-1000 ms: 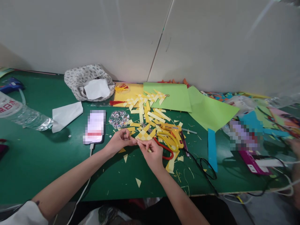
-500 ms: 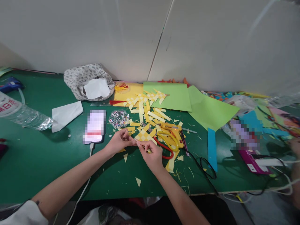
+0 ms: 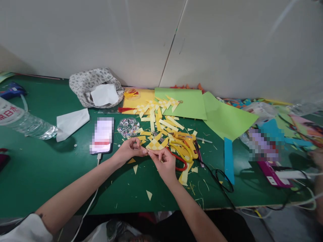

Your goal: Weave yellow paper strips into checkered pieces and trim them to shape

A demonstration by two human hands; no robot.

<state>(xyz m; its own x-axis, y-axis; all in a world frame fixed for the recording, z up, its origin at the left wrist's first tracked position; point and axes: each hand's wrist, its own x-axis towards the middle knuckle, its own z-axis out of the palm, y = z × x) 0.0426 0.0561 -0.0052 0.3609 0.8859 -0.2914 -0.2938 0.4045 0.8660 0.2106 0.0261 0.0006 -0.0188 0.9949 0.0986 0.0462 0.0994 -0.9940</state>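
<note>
My left hand (image 3: 128,150) and my right hand (image 3: 164,164) meet at the fingertips over the table, each with thumb and forefinger pinched together. At their tips is a yellow-and-cream checkered woven paper piece (image 3: 154,144), its near corner between the fingers; the exact grip is partly hidden. Just beyond lie yellow paper strips (image 3: 171,125) and offcuts. Right of my right hand are scissors with red handles (image 3: 182,165), a yellow-handled pair (image 3: 185,153) and a yellow glue gun (image 3: 186,137). A clear flower-shaped case of small beads or googly eyes (image 3: 128,127) sits beyond my left hand.
A charging phone (image 3: 102,136), a water bottle (image 3: 27,122) and a patterned cloth bag (image 3: 93,87) are on the left. Green paper sheets (image 3: 224,114), finished woven paper fish shapes (image 3: 153,106), a blue strip (image 3: 228,161) and a purple power strip (image 3: 274,176) lie behind and right.
Both hands stay together in nearly the same place. My right fingers have shifted slightly, and the woven paper piece has tilted a little.
</note>
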